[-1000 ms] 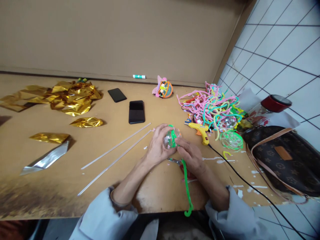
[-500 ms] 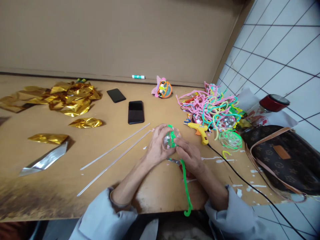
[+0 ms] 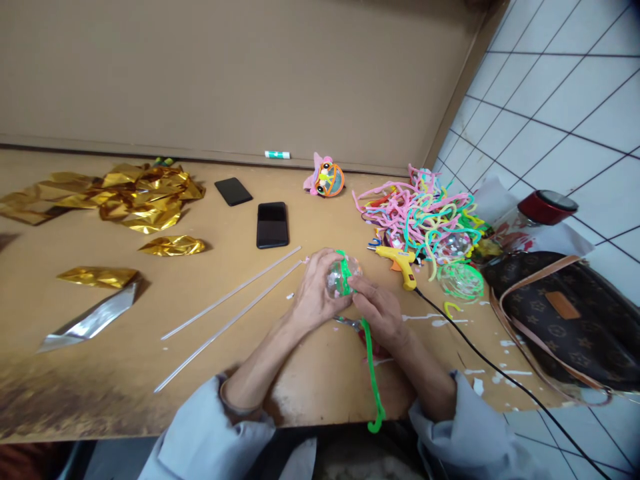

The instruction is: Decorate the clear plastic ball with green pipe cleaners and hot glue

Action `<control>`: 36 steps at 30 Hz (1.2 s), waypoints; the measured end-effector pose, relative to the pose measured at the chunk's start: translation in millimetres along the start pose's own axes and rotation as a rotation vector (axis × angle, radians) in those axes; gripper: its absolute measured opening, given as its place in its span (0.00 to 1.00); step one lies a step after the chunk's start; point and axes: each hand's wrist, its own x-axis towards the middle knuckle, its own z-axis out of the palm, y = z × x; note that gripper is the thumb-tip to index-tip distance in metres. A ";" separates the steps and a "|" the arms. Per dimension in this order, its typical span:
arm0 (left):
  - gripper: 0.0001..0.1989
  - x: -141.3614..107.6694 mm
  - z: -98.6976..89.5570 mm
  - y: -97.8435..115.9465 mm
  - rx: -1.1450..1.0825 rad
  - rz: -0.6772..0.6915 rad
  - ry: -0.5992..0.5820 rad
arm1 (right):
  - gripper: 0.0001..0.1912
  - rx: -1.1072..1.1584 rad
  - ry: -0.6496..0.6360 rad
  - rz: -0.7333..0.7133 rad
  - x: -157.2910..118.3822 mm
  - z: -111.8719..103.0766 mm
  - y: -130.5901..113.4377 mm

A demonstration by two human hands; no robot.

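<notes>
A clear plastic ball [image 3: 336, 279] rests in my left hand [image 3: 313, 290], whose fingers curl round its left side. Across the ball runs a green pipe cleaner [image 3: 371, 373], its long tail hanging past the table's front edge with a hooked end. My right hand [image 3: 377, 310] closes on this strip, fingertips pressing it to the ball's right side. Beneath the hands lies a pair of scissors [image 3: 350, 323], partly covered by my right hand. Right of them is a yellow glue gun [image 3: 399, 260], its nozzle pointing left.
Pipe cleaners [image 3: 420, 213] heap at the back right, beside a green-wrapped ball [image 3: 461, 279], a red-lidded jar [image 3: 545, 207] and a brown handbag [image 3: 570, 320]. Two clear glue sticks [image 3: 230, 323], phones [image 3: 273, 225] and gold foil [image 3: 145, 193] lie leftward. A decorated ball [image 3: 327, 179] sits behind.
</notes>
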 end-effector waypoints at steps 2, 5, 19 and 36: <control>0.30 0.1 -0.8 0.6 0.001 0.006 -0.013 | 0.08 0.002 -0.011 0.002 -0.3 0.0 0.0; 0.29 0.8 -2.4 2.9 0.000 -0.019 -0.029 | 0.08 0.001 -0.010 0.008 -0.5 0.3 -0.3; 0.27 2.9 -4.0 6.8 0.012 -0.095 -0.079 | 0.09 0.052 -0.018 0.002 -0.7 -2.1 0.4; 0.28 1.5 -3.2 5.0 0.000 -0.089 -0.067 | 0.09 -0.030 -0.058 0.061 6.2 -2.0 -3.4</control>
